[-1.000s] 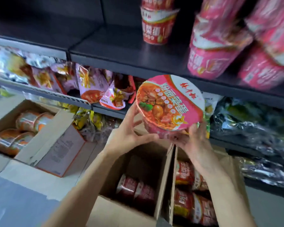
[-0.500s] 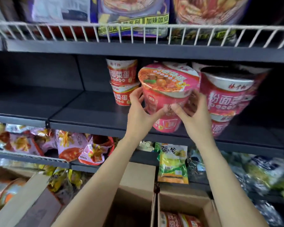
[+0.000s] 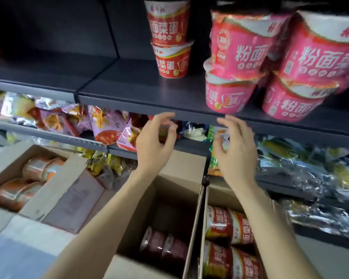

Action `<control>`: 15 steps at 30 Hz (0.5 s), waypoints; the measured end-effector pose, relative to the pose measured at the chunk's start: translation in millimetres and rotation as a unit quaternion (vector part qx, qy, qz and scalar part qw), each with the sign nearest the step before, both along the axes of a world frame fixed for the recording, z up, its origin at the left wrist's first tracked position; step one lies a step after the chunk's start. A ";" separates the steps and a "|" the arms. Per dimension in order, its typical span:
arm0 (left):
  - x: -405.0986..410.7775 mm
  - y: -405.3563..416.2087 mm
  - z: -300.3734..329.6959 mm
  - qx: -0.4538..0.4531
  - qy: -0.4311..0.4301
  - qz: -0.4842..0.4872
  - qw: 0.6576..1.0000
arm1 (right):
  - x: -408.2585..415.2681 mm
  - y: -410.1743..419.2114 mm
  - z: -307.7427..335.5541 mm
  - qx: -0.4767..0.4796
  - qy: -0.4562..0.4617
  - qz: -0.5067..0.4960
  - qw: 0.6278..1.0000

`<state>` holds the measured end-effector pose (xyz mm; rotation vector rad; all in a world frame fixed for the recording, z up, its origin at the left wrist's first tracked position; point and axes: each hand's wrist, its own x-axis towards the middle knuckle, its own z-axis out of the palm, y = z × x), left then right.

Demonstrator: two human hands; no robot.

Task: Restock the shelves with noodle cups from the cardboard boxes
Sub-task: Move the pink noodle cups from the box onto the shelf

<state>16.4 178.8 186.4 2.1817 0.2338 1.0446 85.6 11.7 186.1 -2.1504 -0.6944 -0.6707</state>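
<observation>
Far left, floor level: open left box (image 3: 12,160), cardboard, holding orange cups (image 3: 34,168) laid on their sides, flap folded out toward the centre

Left, lower shelf (image 3: 54,135): foil snack bags (image 3: 107,125), purple, orange and silver, crowded along the front edge; more yellow packets on the level beneath

Left to centre, dark shelf (image 3: 129,93): bare on the left half; two red cups (image 3: 170,57) stacked upright toward the back, one atop the other

Centre, below the dark shelf's front edge: left hand (image 3: 155,143), raised, palm turned inward, fingers loosely curved and spread, holding nothing, touching nothing

Centre bottom: middle box (image 3: 169,190), cardboard, open, dark red cups (image 3: 163,248) lying at its bottom, much of the interior unfilled

Right of centre: right hand (image 3: 234,150), raised facing the left one, fingers loosely curved and apart, holding nothing; the two hands well apart, a gap between them

Right of centre bottom: right box (image 3: 204,218), touching the middle box wall to wall, packed with red-and-white cups (image 3: 228,228) on their sides

Right, dark shelf: pink cups (image 3: 230,93) in two stacks near the front edge, two high, upper ones tilted slightly; second stack (image 3: 292,101) just beside, partly blurred

Far right, lower shelves: clear and silver bags (image 3: 302,174), contents unclear
</observation>
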 end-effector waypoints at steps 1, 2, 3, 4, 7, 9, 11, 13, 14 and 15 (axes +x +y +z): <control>-20.5 5.3 -21.5 0.013 0.032 0.017 0.999 | -13.3 1.1 -15.9 -0.021 0.018 0.029 0.999; -40.5 12.1 -46.1 0.024 0.074 0.034 0.996 | -25.9 3.9 -33.8 -0.050 0.046 0.058 0.996; -60.3 19.9 -71.8 0.033 0.123 0.055 0.990 | -37.9 8.2 -51.7 -0.087 0.085 0.090 0.989; -80.1 29.1 -98.5 0.037 0.181 0.078 0.980 | -49.2 14.2 -71.3 -0.129 0.127 0.120 0.976; -132.8 60.0 -173.3 -0.012 0.384 0.131 0.914 | -74.1 41.4 -132.4 -0.252 0.239 0.185 0.919; -153.6 77.5 -210.8 -0.052 0.481 0.145 0.863 | -84.1 64.9 -175.9 -0.330 0.288 0.222 0.871; -159.2 89.9 -240.6 -0.096 0.518 0.140 0.838 | -90.4 90.3 -221.5 -0.409 0.324 0.243 0.818; -154.5 97.1 -263.7 -0.129 0.518 0.131 0.835 | -95.8 114.3 -267.7 -0.474 0.355 0.242 0.768; -150.3 99.5 -273.4 -0.135 0.514 0.130 0.837 | -98.2 124.1 -292.7 -0.502 0.368 0.233 0.747; -145.2 101.4 -281.8 -0.138 0.509 0.130 0.840 | -100.7 131.1 -315.9 -0.524 0.383 0.222 0.728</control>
